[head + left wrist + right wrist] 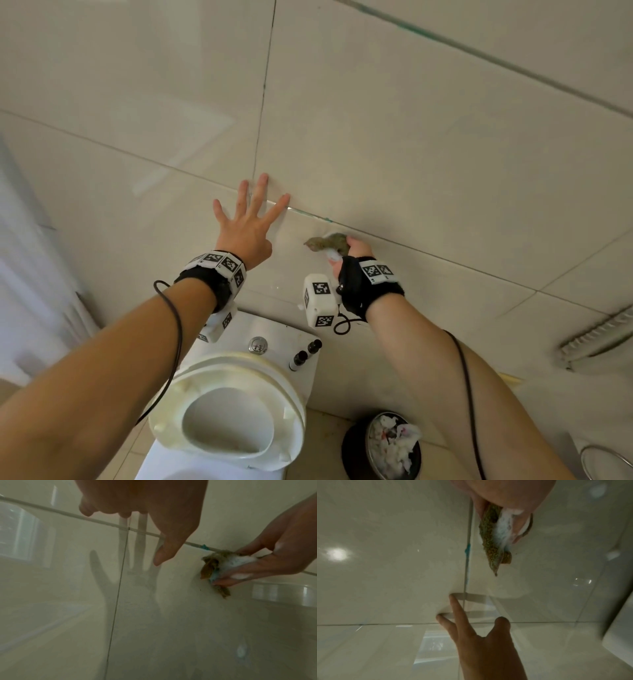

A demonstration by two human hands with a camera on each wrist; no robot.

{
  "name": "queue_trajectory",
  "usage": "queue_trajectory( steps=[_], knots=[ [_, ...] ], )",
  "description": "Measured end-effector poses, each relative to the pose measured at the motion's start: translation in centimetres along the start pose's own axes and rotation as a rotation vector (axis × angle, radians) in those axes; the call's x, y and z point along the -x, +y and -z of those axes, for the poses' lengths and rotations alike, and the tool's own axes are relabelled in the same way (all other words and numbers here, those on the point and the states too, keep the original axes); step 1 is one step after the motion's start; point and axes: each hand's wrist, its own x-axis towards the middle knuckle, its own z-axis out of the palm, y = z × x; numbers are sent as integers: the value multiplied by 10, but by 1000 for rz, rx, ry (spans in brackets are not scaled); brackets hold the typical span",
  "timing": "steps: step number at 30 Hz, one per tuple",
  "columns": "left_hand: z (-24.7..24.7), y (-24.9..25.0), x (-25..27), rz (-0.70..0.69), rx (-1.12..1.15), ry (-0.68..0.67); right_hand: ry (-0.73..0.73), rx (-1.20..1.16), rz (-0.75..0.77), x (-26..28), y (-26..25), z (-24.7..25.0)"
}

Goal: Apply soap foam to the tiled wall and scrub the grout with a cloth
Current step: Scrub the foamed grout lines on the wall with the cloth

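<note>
left hand (247, 229): fingers spread flat on tiled wall (411, 137), probably bracing the body | right hand (346, 253): grasps foamy cloth (327, 242), pressed just below horizontal grout line (428, 247), ready for scrubbing

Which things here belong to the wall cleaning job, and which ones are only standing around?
For the job:
- tiled wall
- grout line
- cloth with foam, held in right hand
- left hand, flat on the wall

Only standing around:
- toilet
- two small bottles on the cistern
- waste bin
</note>
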Motion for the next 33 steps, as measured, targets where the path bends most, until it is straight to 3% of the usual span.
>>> queue_trajectory(
  steps=[4,7,15,24,29,33],
  knots=[
    [5,-9,4,37,5,-20,-42,367,129,19,-15,-8],
    [8,-14,8,58,4,-26,-35,405,145,30,-22,-14],
    [18,-18,18,66,13,-14,-99,-396,-98,23,-34,-26],
    [25,8,19,11,74,-7,-154,-611,-88,34,-26,-2],
    [20,43,16,-41,119,-42,-104,-784,-100,35,-13,41],
    [11,90,16,-108,151,-92,-40,-771,-109,39,1,92]
  ],
)
